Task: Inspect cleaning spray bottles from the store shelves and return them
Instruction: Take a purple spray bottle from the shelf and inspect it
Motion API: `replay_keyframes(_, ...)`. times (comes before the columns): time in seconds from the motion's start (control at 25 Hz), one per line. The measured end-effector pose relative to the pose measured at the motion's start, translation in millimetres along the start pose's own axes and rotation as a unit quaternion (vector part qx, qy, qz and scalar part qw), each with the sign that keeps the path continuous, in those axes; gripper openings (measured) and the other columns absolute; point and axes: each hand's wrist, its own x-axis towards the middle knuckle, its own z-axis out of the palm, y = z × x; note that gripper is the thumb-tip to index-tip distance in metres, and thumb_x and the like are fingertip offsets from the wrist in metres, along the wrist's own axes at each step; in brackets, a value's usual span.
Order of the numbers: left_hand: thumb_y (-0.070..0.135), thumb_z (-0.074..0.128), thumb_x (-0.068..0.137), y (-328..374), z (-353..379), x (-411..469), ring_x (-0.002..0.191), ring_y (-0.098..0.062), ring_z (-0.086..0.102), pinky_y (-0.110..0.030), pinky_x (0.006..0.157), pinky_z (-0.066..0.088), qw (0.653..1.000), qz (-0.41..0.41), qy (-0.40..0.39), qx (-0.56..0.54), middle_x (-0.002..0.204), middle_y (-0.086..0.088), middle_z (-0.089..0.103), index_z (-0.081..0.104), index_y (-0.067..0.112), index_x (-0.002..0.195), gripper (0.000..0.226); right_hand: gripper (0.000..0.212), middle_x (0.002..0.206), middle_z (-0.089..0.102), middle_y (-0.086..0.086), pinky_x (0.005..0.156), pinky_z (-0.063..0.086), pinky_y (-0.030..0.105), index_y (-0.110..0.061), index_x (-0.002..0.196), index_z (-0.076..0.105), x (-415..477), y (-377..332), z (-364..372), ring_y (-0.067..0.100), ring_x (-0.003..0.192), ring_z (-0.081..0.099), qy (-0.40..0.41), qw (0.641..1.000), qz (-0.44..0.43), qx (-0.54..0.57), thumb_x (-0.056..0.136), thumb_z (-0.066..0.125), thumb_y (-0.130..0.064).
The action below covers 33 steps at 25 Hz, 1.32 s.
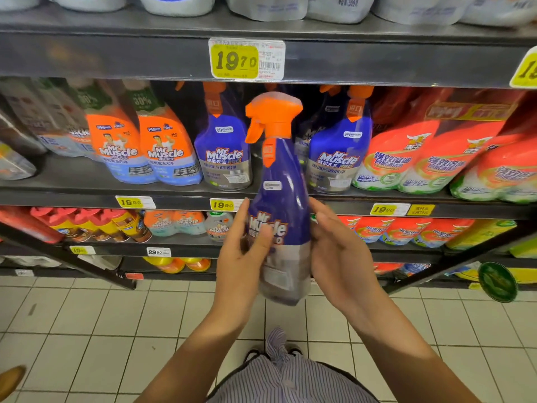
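**Purple spray bottle held up in front of the cleaning-products shelf**

A dark metal shelving unit (87, 53) fills the far side of the scene, several tiers deep. Below it, on the near side, lies a floor of pale square tiles (87, 330).

The middle tier is packed with product. On the left stand orange-labelled Mr Muscle bottles (116, 141). In the centre stand purple Mr Muscle bottles (223, 146) with orange caps, and a gap shows between them. On the right is a row of red bottles (430, 158) with green and white bases. The lower tiers hold more orange and red containers, too blurred to read.

At the near edge, a striped garment (284, 373) covers the person's front.

The held spray bottle (282, 199) is off the shelf, in the air near the centre of the scene. It is upright with a slight lean, in front of the gap in the purple row. Its body is purple with a Mr Muscle label, and its lower part is greyish. Its orange trigger head (273, 112) points left.

The left hand (241, 251) grips the bottle's lower left side, the thumb curled across the front label and the forefinger lying up along the edge. The right hand (337, 257) rests against the lower right side with its fingers nearly straight, not wrapped around the bottle.

A large yellow price tag (235, 61) reading 19.70 sits on the upper shelf edge. A smaller yellow tag (222, 204) reading 19.90 sits on the middle edge, just left of the bottle.
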Motion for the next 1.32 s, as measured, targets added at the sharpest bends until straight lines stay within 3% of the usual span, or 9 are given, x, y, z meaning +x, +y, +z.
replay_keyframes(0.08, 0.053, 0.084, 0.053, 2.3, 3.6, -1.4, 0.12, -0.007, 0.057, -0.038, 0.103, 0.044, 0.999, -0.002, -0.041, 0.012, 0.135, 0.007, 0.056, 0.026, 0.027, 0.149, 0.115, 0.048, 0.128, 0.06, 0.022, 0.098, 0.05, 0.044, -0.004, 0.134, 0.052, -0.5, -5.1, 5.8, 0.033, 0.115, 0.059, -0.029, 0.999, 0.015, -0.005, 0.087, 0.046, -0.004)
replay_keyframes(0.16, 0.046, 0.091, 0.035, 4.9, 6.0, -0.6, 0.113, -0.014, 0.061, -0.037, 0.095, 0.049, 0.998, -0.006, -0.055, -0.003, 0.128, 0.002, 0.06, 0.026, 0.025, 0.147, 0.131, 0.048, 0.13, 0.061, 0.017, 0.098, 0.051, 0.038, -0.006, 0.134, 0.053, 0.5, -7.9, 11.5, 0.03, 0.118, 0.059, -0.054, 0.997, 0.02, -0.055, 0.088, 0.044, 0.005)
replay_keyframes(0.4, 0.016, 0.077, 0.049, 6.7, -4.0, -3.1, 0.09, -0.03, 0.062, -0.046, 0.077, 0.054, 0.961, -0.082, -0.129, -0.229, 0.097, -0.012, 0.066, 0.052, 0.007, 0.125, 0.081, 0.03, 0.116, 0.069, 0.004, 0.079, 0.052, 0.022, -0.022, 0.111, 0.069, 2.4, -13.0, 8.1, 0.014, 0.106, 0.063, -0.006, 0.983, -0.054, -0.173, 0.083, 0.06, -0.019)
replay_keyframes(0.6, 0.038, 0.092, 0.031, 0.7, -2.2, -18.5, 0.074, -0.02, 0.072, -0.03, 0.062, 0.058, 0.933, -0.108, -0.165, -0.302, 0.081, -0.005, 0.075, 0.079, 0.017, 0.086, 0.06, 0.066, 0.143, 0.049, -0.002, 0.104, 0.043, 0.038, -0.025, 0.135, 0.053, -0.4, 8.4, -1.6, 0.01, 0.129, 0.05, -0.009, 0.968, -0.044, -0.246, 0.073, 0.069, -0.043)
replay_keyframes(0.68, 0.054, 0.091, 0.034, 4.4, -0.4, -17.8, 0.077, -0.016, 0.073, -0.027, 0.065, 0.058, 0.944, -0.101, -0.157, -0.273, 0.085, -0.002, 0.076, 0.078, 0.02, 0.093, 0.069, 0.066, 0.135, 0.058, 0.002, 0.096, 0.05, 0.035, -0.023, 0.14, 0.046, -4.8, 12.4, -2.3, 0.017, 0.12, 0.059, -0.041, 0.983, -0.024, -0.179, 0.079, 0.066, -0.039)
replay_keyframes(0.8, 0.062, 0.086, 0.041, 9.0, -1.7, -9.5, 0.094, -0.025, 0.068, -0.037, 0.078, 0.058, 0.974, -0.069, -0.094, -0.194, 0.11, -0.014, 0.069, 0.053, 0.009, 0.13, 0.109, 0.051, 0.122, 0.066, 0.007, 0.082, 0.055, 0.032, -0.023, 0.129, 0.051, -11.3, 10.0, -2.1, 0.022, 0.105, 0.066, -0.028, 0.991, -0.015, -0.129, 0.081, 0.068, -0.028)
replay_keyframes(1.0, 0.042, 0.067, 0.071, 7.8, -6.2, -7.6, 0.081, -0.022, 0.071, -0.033, 0.067, 0.058, 0.986, -0.015, -0.054, -0.158, 0.093, -0.008, 0.073, 0.07, 0.021, 0.1, 0.035, 0.044, 0.111, 0.069, 0.012, 0.076, 0.058, 0.036, -0.017, 0.118, 0.056, -14.2, 11.6, 3.4, 0.026, 0.094, 0.07, 0.048, 0.983, -0.038, -0.171, 0.077, 0.069, -0.023)
replay_keyframes(1.2, 0.031, 0.064, 0.081, 14.8, -14.5, -0.6, 0.072, -0.013, 0.069, -0.021, 0.059, 0.054, 0.997, 0.046, -0.029, -0.047, 0.08, 0.001, 0.072, 0.069, 0.018, 0.094, 0.019, 0.046, 0.107, 0.072, 0.01, 0.072, 0.057, 0.032, -0.015, 0.115, 0.061, -15.7, 15.6, 0.2, 0.024, 0.09, 0.071, 0.058, 0.979, -0.063, -0.187, 0.072, 0.077, -0.021)
replay_keyframes(1.32, 0.037, 0.057, 0.082, 38.1, -18.8, 15.2, 0.071, -0.01, 0.066, -0.02, 0.061, 0.051, 0.997, 0.029, -0.029, -0.06, 0.08, 0.004, 0.07, 0.068, 0.019, 0.094, 0.024, 0.046, 0.101, 0.075, -0.001, 0.069, 0.056, 0.023, -0.029, 0.107, 0.067, -16.4, 13.3, -8.7, 0.015, 0.09, 0.072, 0.021, 0.962, -0.103, -0.251, 0.063, 0.082, -0.027)
